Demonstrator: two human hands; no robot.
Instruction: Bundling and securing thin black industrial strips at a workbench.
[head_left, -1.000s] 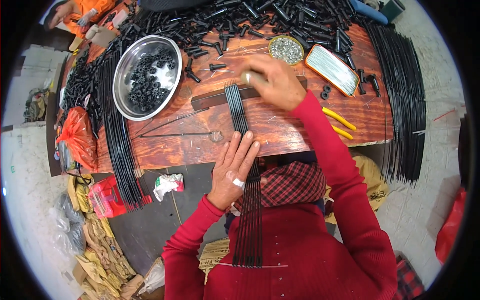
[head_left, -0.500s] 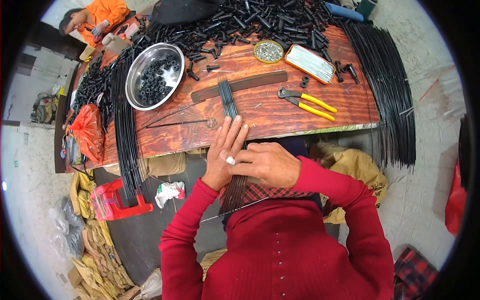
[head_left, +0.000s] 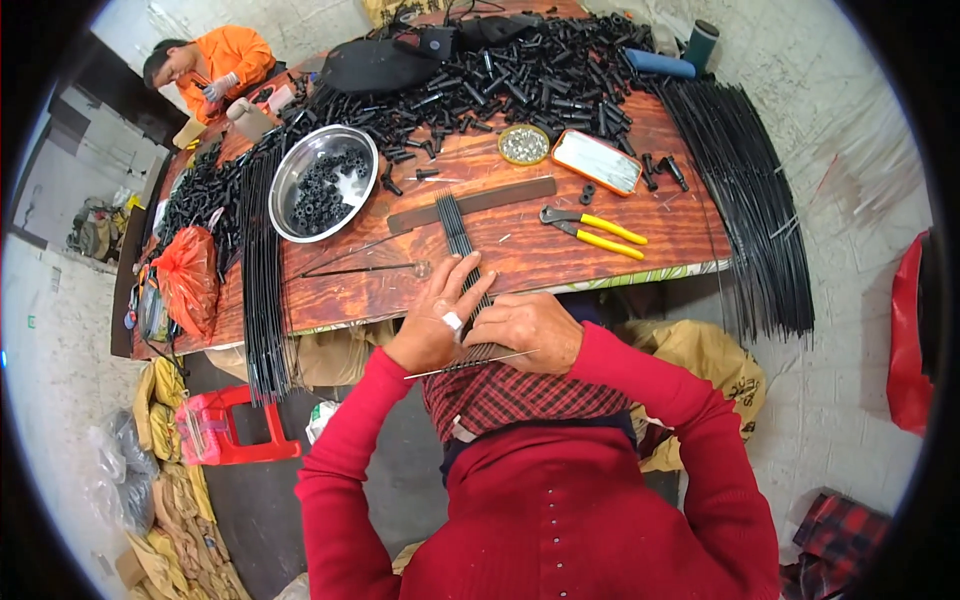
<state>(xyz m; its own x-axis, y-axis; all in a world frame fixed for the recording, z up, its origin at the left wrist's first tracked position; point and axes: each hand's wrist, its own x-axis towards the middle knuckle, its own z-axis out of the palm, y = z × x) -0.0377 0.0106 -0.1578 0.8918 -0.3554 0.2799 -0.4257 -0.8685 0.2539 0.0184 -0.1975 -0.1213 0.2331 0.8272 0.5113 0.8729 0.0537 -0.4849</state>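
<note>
Head view, looking down: the fingers point(head_left: 470, 283) of the left hand point(head_left: 435, 325) are lying spread and flat across a narrow bundle of thin black rods point(head_left: 462, 245), pressing it against the near edge of the reddish wooden table point(head_left: 620, 270). One finger is carrying a pale band or wrap. The right hand point(head_left: 525, 330) is resting just beside it, knuckles up, fingers curled down over the bundle's near end; whether they are actually closing round the rods I cannot tell. A single rod point(head_left: 465, 366) is sticking out sideways beneath both hands.

The bundle is running from a flat dark metal bar point(head_left: 472, 203) on the table, over the edge, to the person's checked lap. Judging by their look, the rods are light, stiff and springy, smooth enough to slide and fan apart, so they are probably best taken together near the end, with a flat palm keeping them level.

Both wrists are sitting close together, with red-sleeved forearms angling inward from bent elbows.

Further out, yellow-handled pliers point(head_left: 592, 229) are lying to the right, and a steel bowl of small black parts point(head_left: 322, 182) to the left.
</note>
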